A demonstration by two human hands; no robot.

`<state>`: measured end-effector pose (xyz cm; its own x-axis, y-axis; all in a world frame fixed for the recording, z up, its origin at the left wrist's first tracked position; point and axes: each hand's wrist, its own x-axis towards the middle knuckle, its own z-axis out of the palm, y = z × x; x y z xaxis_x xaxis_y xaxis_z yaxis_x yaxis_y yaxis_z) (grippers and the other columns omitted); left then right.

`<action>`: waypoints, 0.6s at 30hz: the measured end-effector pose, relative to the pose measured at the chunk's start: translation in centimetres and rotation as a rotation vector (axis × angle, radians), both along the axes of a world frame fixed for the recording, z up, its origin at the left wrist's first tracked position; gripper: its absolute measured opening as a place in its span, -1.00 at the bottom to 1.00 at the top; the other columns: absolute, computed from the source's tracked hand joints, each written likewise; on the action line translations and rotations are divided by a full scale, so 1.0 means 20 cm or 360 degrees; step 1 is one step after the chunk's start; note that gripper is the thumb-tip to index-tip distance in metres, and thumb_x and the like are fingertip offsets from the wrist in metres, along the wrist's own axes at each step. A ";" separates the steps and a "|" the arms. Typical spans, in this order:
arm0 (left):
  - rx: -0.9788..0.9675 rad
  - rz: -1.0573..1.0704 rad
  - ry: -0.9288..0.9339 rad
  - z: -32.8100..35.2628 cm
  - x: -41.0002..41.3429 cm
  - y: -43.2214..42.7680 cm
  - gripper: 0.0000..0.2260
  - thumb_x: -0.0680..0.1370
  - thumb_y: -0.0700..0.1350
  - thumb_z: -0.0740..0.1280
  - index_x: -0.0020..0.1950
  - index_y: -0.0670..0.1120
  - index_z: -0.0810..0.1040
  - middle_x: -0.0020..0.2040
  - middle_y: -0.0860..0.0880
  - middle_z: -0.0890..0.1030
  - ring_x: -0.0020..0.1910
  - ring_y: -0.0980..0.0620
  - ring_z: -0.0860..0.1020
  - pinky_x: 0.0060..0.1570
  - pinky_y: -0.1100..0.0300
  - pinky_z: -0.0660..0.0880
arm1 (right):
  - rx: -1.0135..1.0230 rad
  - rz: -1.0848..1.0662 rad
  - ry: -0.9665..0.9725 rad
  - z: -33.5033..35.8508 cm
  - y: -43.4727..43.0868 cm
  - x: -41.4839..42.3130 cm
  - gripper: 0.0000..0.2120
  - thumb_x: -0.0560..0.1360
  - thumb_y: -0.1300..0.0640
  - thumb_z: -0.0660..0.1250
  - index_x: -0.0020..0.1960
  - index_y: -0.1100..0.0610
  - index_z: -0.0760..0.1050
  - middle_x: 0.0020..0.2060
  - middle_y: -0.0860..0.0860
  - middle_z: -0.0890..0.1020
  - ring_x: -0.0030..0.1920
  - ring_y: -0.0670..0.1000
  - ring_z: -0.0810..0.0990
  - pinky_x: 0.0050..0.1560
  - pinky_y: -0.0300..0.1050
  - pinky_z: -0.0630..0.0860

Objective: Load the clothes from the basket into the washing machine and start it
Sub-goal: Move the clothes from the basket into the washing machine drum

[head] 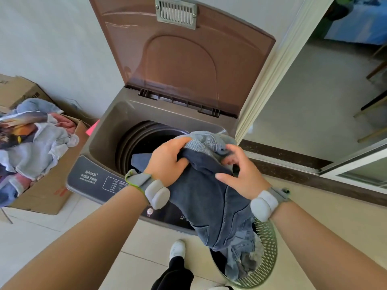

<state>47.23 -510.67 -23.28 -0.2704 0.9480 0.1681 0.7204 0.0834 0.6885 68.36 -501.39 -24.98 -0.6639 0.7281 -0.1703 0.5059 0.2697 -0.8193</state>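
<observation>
Head view, jeans: we held a pair of dark blue jeans (209, 197) over the front edge of the washing machine (109, 130), their upper end bunched at the drum opening (142, 143) and their lower end trailing down into the basket (268, 248).
Head view, left hand: our left hand (167, 162) gripped the bunched denim from the left, fingers curled over the paler, inside-out fabric at the top, thumb pressed into the dark cloth.
Head view, right hand: our right hand (240, 170) pinched a fold of the jeans between the upper fingers and thumb, the lower fingers partly spread and resting on the cloth.
Head view, drum: some blue cloth already lay inside, just left of our left hand.
Head view, lid: the brown lid (184, 59) stood raised against the wall.
Head view, writing: the control panel (92, 178) bore white Chinese characters and a boxed list; we could not read them reliably.
Head view, wrists: a grey band sat on each wrist.
Head view, surroundings: a cardboard box (48, 185) heaped with mixed clothes stood left of the machine.
</observation>
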 end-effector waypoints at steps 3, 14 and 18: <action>0.0182 0.0098 -0.0093 0.13 -0.04 0.05 -0.57 0.45 -0.27 0.30 0.31 -0.07 0.46 0.21 -0.02 0.58 0.22 -0.02 0.50 0.24 0.09 0.41 | 0.0020 -0.0088 -0.0304 -0.14 -0.01 0.17 -0.20 0.29 -0.04 0.53 0.43 0.00 0.24 0.26 -0.03 0.49 0.28 0.00 0.44 0.30 0.01 0.39; -0.0303 -0.0274 0.0032 0.18 -0.06 0.04 0.02 0.32 0.11 0.52 0.54 -0.07 -0.08 0.48 -0.11 0.24 0.44 -0.08 0.21 0.35 0.12 0.16 | 0.0558 -0.0285 -0.0144 0.21 0.07 -0.03 -0.77 0.43 0.03 0.38 -0.24 -0.09 0.31 -0.35 -0.11 0.46 -0.25 0.09 0.50 -0.25 -0.01 0.43; -0.0113 -0.0054 -0.0431 0.11 0.15 0.04 -0.35 0.39 -0.03 0.48 0.40 0.02 0.26 0.17 0.01 0.55 0.19 0.00 0.53 0.09 0.11 0.48 | 0.0510 -0.0041 0.0322 0.38 0.00 -0.29 -0.89 0.44 -0.02 0.33 -0.11 0.01 0.48 -0.28 -0.06 0.57 -0.22 0.01 0.55 -0.19 -0.06 0.47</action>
<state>50.28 -509.87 -21.12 -0.2644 0.9640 0.0272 0.5143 0.1171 0.8496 62.61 -501.31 -17.34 -0.6415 0.7401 0.2016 0.3525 0.5179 -0.7794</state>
